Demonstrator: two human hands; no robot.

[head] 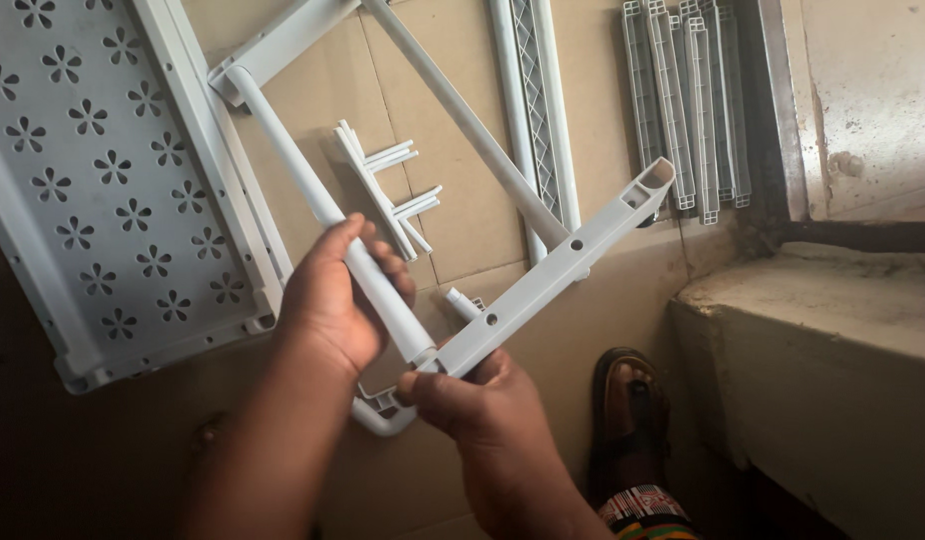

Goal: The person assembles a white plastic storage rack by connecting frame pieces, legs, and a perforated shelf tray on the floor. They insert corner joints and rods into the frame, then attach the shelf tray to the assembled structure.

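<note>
Nearest, the right hand is pinching the near end of a flat grey plastic bar between thumb and fingers; the bar is running up and to the right, with holes along its face. Just left of it, the left hand is wrapping its fingers around a round grey tube, whose near end is meeting the bar's end at the hands. A sandalled foot is resting to the right, near a concrete ledge. Farther off, a second tube is reaching the bar's middle. On the left, a perforated shelf panel is lying on cardboard. Farthest right, ribbed plastic strips are lying stacked side by side.
</note>
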